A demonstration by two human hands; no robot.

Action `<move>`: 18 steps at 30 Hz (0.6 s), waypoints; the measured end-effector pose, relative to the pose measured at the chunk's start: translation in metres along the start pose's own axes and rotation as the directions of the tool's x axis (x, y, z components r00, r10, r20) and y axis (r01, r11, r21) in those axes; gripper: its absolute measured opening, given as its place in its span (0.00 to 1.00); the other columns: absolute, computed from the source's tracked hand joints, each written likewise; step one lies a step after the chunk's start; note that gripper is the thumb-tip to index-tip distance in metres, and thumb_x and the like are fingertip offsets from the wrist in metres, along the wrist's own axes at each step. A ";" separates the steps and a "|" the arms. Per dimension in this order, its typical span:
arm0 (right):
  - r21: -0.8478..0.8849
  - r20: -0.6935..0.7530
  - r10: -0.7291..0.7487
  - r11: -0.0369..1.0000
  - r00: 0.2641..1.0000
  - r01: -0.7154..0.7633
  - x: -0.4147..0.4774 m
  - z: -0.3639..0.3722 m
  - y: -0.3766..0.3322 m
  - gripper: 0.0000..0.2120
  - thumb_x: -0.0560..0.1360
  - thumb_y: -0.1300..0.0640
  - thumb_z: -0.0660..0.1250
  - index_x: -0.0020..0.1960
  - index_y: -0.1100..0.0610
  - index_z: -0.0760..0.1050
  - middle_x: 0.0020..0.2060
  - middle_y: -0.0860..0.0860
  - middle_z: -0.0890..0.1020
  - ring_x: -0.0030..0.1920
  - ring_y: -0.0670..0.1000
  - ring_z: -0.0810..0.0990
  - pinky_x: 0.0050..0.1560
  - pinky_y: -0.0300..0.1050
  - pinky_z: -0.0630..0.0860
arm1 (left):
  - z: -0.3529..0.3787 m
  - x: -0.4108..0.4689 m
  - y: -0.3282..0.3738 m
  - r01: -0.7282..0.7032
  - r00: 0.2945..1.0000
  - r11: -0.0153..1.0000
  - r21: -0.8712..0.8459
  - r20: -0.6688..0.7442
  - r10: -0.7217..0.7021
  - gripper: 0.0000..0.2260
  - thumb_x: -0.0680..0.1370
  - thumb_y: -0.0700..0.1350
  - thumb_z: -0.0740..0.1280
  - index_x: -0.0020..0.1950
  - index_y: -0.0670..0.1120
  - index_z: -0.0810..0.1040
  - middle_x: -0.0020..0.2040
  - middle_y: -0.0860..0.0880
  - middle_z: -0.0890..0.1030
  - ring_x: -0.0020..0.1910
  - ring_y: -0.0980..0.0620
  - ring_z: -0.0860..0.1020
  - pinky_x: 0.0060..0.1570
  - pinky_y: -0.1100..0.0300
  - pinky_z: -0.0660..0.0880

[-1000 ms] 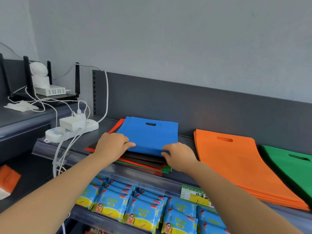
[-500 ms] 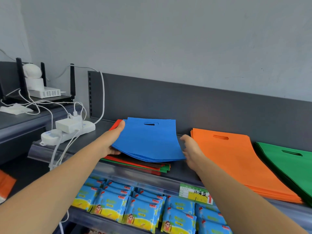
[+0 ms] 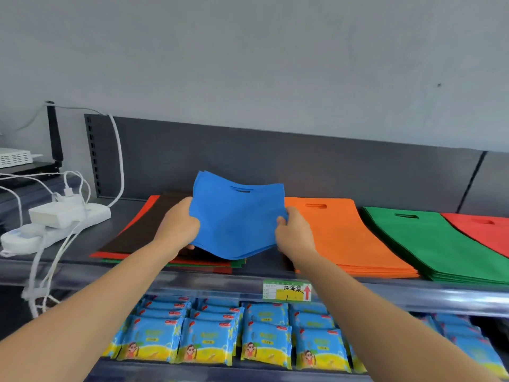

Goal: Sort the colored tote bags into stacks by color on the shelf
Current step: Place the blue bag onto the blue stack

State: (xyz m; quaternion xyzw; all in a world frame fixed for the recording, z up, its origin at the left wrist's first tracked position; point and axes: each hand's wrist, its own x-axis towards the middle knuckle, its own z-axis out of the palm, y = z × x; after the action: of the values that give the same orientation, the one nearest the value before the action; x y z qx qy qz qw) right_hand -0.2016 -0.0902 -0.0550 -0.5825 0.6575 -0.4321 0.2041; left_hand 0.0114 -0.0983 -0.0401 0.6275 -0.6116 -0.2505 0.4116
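Note:
A bundle of blue tote bags (image 3: 237, 219) hangs lifted above the shelf, sagging in the middle. My left hand (image 3: 177, 228) grips its left edge and my right hand (image 3: 294, 234) grips its right edge. Under it lies a mixed pile (image 3: 137, 232) with a dark brown bag on top and red and green bags below. To the right on the shelf lie an orange stack (image 3: 347, 238), a green stack (image 3: 429, 241) and a red stack (image 3: 484, 230).
A white power strip (image 3: 55, 224) with chargers and cables sits on the shelf's left end. The grey back panel (image 3: 303, 166) rises behind the bags. A price label (image 3: 287, 290) is on the shelf edge, with blue snack packets (image 3: 209, 337) on the shelf below.
Both hands have lifted the blue bags off the mixed pile and carried them up and slightly right, uncovering the dark brown bag. The view has shifted right, showing the red stack.

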 end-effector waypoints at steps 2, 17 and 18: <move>-0.034 -0.077 -0.037 0.999 0.996 0.034 -0.006 -0.021 0.009 0.19 0.82 0.57 0.54 0.72 0.57 0.62 0.61 0.55 0.76 0.57 0.58 0.76 0.54 0.56 0.75 | 0.014 -0.007 0.013 -0.121 0.993 0.992 -0.035 0.008 0.122 0.21 0.74 0.32 0.51 0.59 0.53 0.69 0.46 0.50 0.77 0.39 0.44 0.77 0.35 0.49 0.77; -0.058 -0.332 0.187 0.974 0.925 -0.218 -0.058 -0.268 0.145 0.11 0.76 0.58 0.52 0.57 0.58 0.66 0.46 0.55 0.76 0.45 0.61 0.77 0.46 0.56 0.76 | 0.225 -0.101 0.167 -0.367 0.904 0.899 -0.241 0.135 0.405 0.30 0.79 0.32 0.51 0.79 0.52 0.52 0.39 0.42 0.77 0.26 0.53 0.63 0.27 0.58 0.61; -0.081 -0.335 0.191 0.970 0.923 -0.231 -0.063 -0.287 0.156 0.13 0.76 0.58 0.52 0.59 0.58 0.66 0.49 0.56 0.77 0.47 0.62 0.78 0.48 0.59 0.78 | 0.242 -0.109 0.179 -0.377 0.901 0.894 -0.241 0.130 0.414 0.30 0.79 0.32 0.52 0.79 0.52 0.52 0.42 0.41 0.78 0.26 0.53 0.63 0.27 0.58 0.61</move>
State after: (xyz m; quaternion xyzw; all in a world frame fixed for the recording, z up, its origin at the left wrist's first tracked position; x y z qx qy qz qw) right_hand -0.4997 0.0554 -0.0393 -0.4402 0.7655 -0.4577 0.1033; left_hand -0.3010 -0.0275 -0.0427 0.4176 -0.7310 -0.2793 0.4618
